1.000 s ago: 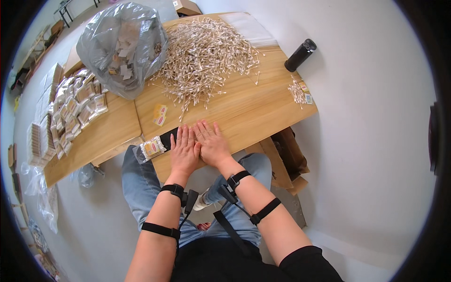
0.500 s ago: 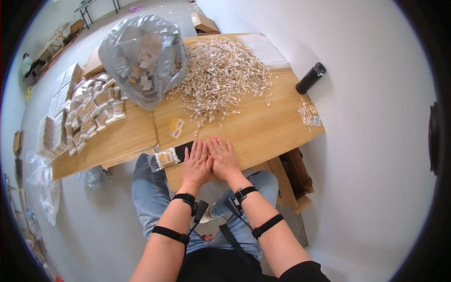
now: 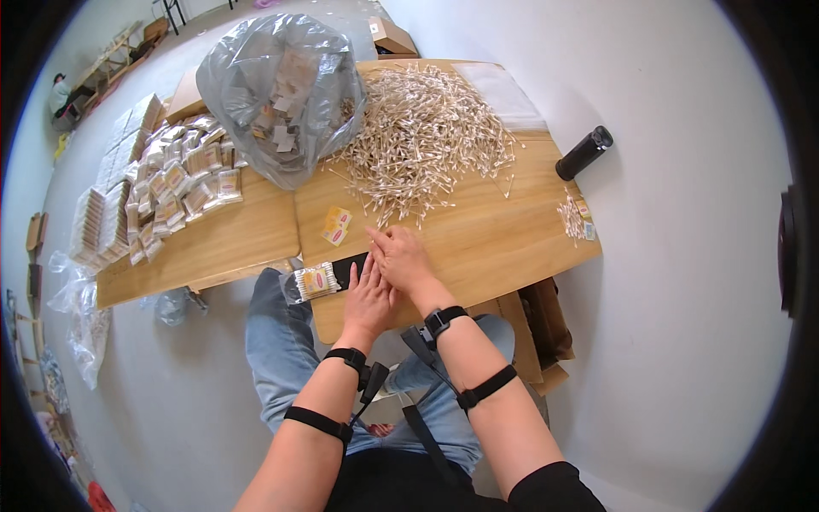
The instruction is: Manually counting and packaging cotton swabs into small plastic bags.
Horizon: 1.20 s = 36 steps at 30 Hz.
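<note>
My left hand (image 3: 369, 299) lies flat, fingers stretched out, over the right end of a flat black strip (image 3: 348, 271). My right hand (image 3: 401, 258) is raised just beyond it, close to the left fingertips, with some fingers extended and apart; the rest are hidden, and I see nothing held there. At the strip's left end sits a clear packet of cotton swabs (image 3: 316, 280) with a yellow and red label, its loose plastic reaching past the table edge. Small yellow and white cards (image 3: 337, 224) lie just beyond the strip. What is under my palms is hidden.
A big heap of loose cotton swabs (image 3: 435, 141) covers the far table. Left of it stands a grey plastic bag (image 3: 281, 102) holding card pieces. Many filled packets (image 3: 183, 175) are piled further left. A black bottle (image 3: 584, 154) and a small swab bunch (image 3: 570, 215) are at right.
My right hand has lifted from lying flat beside the left and shifted a little farther away, its fingers now bent. My left hand stays flat on the strip. The whole view has shifted slightly.
</note>
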Motion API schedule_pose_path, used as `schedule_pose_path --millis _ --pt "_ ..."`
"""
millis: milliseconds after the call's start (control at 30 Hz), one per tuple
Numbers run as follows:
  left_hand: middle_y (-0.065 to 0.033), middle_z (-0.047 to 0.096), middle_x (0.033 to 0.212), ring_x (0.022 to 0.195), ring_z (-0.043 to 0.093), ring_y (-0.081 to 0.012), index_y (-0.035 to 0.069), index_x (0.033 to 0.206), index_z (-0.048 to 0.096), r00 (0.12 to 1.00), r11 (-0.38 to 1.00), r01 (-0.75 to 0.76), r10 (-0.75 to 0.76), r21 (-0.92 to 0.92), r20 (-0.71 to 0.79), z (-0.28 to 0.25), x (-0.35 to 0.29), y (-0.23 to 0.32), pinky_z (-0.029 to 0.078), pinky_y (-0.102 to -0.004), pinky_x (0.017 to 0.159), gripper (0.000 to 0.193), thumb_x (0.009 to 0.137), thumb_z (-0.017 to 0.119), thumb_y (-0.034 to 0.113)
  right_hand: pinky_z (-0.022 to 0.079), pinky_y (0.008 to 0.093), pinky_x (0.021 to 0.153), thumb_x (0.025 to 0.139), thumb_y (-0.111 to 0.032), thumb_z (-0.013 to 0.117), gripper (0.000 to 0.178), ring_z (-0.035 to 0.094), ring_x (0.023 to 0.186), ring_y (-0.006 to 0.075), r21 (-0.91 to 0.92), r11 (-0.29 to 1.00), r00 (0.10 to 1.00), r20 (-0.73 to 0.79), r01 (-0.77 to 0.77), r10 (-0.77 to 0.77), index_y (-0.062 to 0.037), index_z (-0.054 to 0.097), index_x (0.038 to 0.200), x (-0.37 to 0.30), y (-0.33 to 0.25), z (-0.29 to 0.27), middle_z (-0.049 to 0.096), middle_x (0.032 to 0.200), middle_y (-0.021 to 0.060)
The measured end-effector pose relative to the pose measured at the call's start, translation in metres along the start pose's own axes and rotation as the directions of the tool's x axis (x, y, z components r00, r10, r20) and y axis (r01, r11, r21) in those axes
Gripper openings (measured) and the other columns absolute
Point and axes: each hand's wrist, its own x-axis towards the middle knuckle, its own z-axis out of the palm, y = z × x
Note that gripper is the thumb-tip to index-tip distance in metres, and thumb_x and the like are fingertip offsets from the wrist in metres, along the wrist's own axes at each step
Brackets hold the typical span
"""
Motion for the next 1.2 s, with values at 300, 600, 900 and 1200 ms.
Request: schedule_pose_path --millis 300,600,900,1200 --pt "-0.0136 0.033 0.153 0.144 0.026 -0.0255 0.004 0.143 0.039 0.991 0.994 -0.003 -0.011 -0.105 -0.131 0.0 0.002 0.004 0.016 -0.0489 0.117 0.056 0.097 0.044 0.035 0.048 0.0436 0.077 0.081 -0.014 0.064 0.01 0.057 0.089 0.0329 -0.053 0.993 0.995 -0.005 -0.104 0.104 -0.0058 0.06 0.085 -0.011 0.035 -0.013 0.06 0.088 0.0127" --pt "-0.0142 0.035 0.152 0.143 0.029 -0.025 0.003 0.143 0.039 0.988 0.99 0.002 -0.024 -0.141 -0.153 -0.002 0.002 0.004 0.017 -0.0463 0.117 0.055 0.096 0.047 0.033 0.049 0.042 0.075 0.076 -0.003 0.064 0.01 0.06 0.084 0.0328 0.08 0.976 0.976 -0.064 -0.203 0.208 -0.0051 0.063 0.086 -0.02 0.049 -0.018 0.062 0.086 0.0126" --pt "-0.0147 0.032 0.153 0.143 0.027 -0.0291 0.006 0.145 0.036 0.981 0.981 0.056 -0.088 -0.186 -0.172 0.003 0.001 0.001 0.017 -0.0462 0.117 0.057 0.096 0.047 0.033 0.05 0.0404 0.076 0.076 -0.004 0.062 0.007 0.061 0.085 0.0315 0.146 0.982 0.992 0.052 -0.121 0.114 -0.0055 0.068 0.078 -0.02 0.04 -0.025 0.065 0.083 0.0115" --pt "-0.0165 0.029 0.154 0.144 0.023 -0.0322 0.006 0.146 0.036 0.981 0.983 0.112 -0.132 -0.142 -0.142 0.003 0.004 0.004 0.015 -0.0491 0.117 0.061 0.095 0.049 0.037 0.037 0.0467 0.104 0.086 -0.016 0.057 0.042 0.05 0.121 0.0348 -0.136 0.988 0.994 -0.088 -0.076 0.064 0.0 0.054 0.125 -0.05 0.038 -0.022 0.057 0.126 0.0196"
